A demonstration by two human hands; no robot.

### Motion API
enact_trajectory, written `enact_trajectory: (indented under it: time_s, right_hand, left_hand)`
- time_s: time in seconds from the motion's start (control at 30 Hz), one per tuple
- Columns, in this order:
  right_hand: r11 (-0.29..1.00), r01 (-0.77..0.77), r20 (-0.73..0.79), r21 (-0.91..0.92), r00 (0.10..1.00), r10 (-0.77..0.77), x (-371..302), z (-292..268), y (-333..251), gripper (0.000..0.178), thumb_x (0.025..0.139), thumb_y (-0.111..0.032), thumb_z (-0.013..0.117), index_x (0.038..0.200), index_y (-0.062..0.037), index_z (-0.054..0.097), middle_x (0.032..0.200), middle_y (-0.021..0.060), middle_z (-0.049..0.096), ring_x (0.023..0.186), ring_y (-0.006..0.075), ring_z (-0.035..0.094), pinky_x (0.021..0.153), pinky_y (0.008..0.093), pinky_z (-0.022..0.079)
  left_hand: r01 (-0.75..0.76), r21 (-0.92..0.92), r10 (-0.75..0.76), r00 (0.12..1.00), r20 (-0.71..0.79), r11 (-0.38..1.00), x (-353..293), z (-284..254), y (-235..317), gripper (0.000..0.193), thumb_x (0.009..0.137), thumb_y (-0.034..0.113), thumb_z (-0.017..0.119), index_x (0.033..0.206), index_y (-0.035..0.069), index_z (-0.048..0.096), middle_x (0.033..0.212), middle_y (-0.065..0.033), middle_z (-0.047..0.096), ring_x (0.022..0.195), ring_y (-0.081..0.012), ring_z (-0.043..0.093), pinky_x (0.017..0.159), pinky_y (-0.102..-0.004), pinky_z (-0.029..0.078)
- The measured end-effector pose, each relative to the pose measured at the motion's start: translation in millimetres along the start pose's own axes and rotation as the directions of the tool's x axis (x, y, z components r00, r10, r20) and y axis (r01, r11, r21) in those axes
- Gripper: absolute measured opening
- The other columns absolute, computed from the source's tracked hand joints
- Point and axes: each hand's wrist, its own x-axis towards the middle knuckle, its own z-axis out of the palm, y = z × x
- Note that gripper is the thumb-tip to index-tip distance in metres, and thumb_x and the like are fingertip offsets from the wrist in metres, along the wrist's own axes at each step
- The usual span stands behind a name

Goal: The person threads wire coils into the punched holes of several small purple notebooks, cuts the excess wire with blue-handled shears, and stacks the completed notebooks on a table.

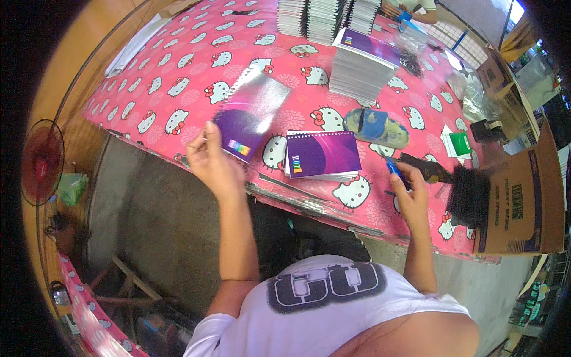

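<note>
My left hand (pixel 215 162) is closed on the edge of a spiral-bound notebook (pixel 253 113) with a glossy purple and silvery cover. The notebook is tilted above the table's near left part. My right hand (pixel 410 193) grips a small blue-handled tool (pixel 392 167); its tip points toward the table's middle and its kind is unclear. Between my hands lies a short stack of small purple-covered notebooks (pixel 323 153). Just beyond the tool rests a blue and yellowish sole-shaped pad (pixel 376 127) with a band across it.
A tall notebook stack (pixel 363 74) stands behind, with more spiral-bound stacks (pixel 321 21) at the far edge. On the right are black wire-like coils (pixel 468 196), an open cardboard box (pixel 517 196) and clear plastic bags (pixel 470 89). Another person's hands (pixel 410 15) work at the far right.
</note>
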Motion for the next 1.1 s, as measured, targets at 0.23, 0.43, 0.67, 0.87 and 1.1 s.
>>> enact_trajectory:
  time_s: [0.23, 0.43, 0.67, 0.87, 1.1]
  right_hand:
    - [0.935, 0.209, -0.063, -0.286, 0.970, -0.235, -0.9, 5.9, -25.5, 0.042, 0.075, -0.018, 0.070, 0.114, -0.0068, 0.061, 0.131, 0.0242, 0.046, 0.119, 0.0403, 0.046, 0.099, 0.0472, 0.036]
    - [0.553, 0.814, 0.449, -0.180, 0.568, -0.690, 30.9, 93.0, -132.4, 0.037, 0.070, -0.007, 0.064, 0.107, -0.0120, 0.065, 0.114, 0.0164, 0.053, 0.099, 0.0328, 0.053, 0.084, 0.0423, 0.046]
    - [0.635, 0.771, 0.742, 0.043, 0.401, -0.537, 82.3, 93.2, -128.1, 0.028, 0.071, -0.009, 0.064, 0.099, -0.0098, 0.068, 0.093, 0.0124, 0.058, 0.085, 0.0308, 0.060, 0.073, 0.0389, 0.049]
    - [0.462, 0.876, 0.705, -0.139, 0.416, -0.575, 61.4, 101.3, -132.5, 0.031, 0.070, -0.005, 0.064, 0.100, -0.0092, 0.066, 0.094, 0.0120, 0.059, 0.082, 0.0307, 0.062, 0.070, 0.0408, 0.050]
    - [0.474, 0.877, 0.705, -0.080, 0.386, -0.595, 67.4, 100.6, -130.2, 0.026, 0.072, -0.007, 0.062, 0.098, -0.0073, 0.067, 0.093, 0.0139, 0.057, 0.080, 0.0297, 0.061, 0.069, 0.0405, 0.050]
  left_hand:
    - [-0.084, 0.532, 0.049, 0.996, 0.081, 0.843, 42.2, -67.7, -49.6, 0.027, 0.084, 0.006, 0.067, 0.101, -0.002, 0.047, 0.101, -0.0181, 0.061, 0.096, -0.0214, 0.060, 0.084, -0.0301, 0.046]
    - [-0.156, 0.681, -0.020, 0.970, 0.243, 0.715, 47.5, -50.0, -49.7, 0.040, 0.081, 0.006, 0.068, 0.114, 0.000, 0.047, 0.114, -0.0173, 0.058, 0.109, -0.0238, 0.057, 0.094, -0.0326, 0.042]
    - [0.112, 0.411, -0.213, 0.954, 0.209, 0.905, 21.3, -25.9, 13.4, 0.044, 0.082, 0.008, 0.071, 0.118, 0.000, 0.049, 0.125, -0.0181, 0.051, 0.119, -0.0241, 0.048, 0.098, -0.0342, 0.040]
    - [0.208, 0.289, -0.326, 0.829, 0.454, 0.934, -18.0, 5.7, 40.8, 0.042, 0.083, 0.002, 0.067, 0.120, 0.000, 0.047, 0.121, -0.0159, 0.056, 0.113, -0.0212, 0.053, 0.099, -0.0325, 0.042]
    - [0.196, 0.328, -0.342, 0.807, 0.482, 0.924, -28.3, 13.7, 60.7, 0.045, 0.085, 0.000, 0.064, 0.124, -0.001, 0.043, 0.122, -0.0171, 0.056, 0.113, -0.0216, 0.054, 0.098, -0.0325, 0.042]
